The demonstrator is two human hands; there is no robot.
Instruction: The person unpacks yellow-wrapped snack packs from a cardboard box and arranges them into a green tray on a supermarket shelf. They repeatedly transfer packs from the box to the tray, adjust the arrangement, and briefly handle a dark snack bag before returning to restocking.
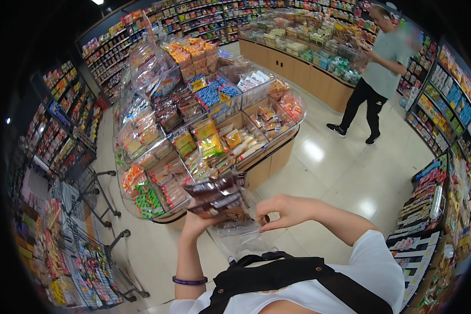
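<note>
In front of my chest, my left hand [198,222] grips some brown wrapped snack packets [214,193] at the near edge of the island display. Beside them, my right hand [271,212] has its fingers pinched on the edge of a clear plastic bag [230,240], which hangs below the packets. The display [293,128] has clear bins of individually wrapped snacks, among them blue packets [214,94], yellow-and-green packs [206,140] and orange packs [188,52].
A person [382,73] in a pale shirt stands at the right beside a second island counter [282,68]. Shopping carts [89,251] are at the lower left. Packed shelves [439,104] line the walls, and more goods hang at the lower right. A tiled floor [329,178] runs between them.
</note>
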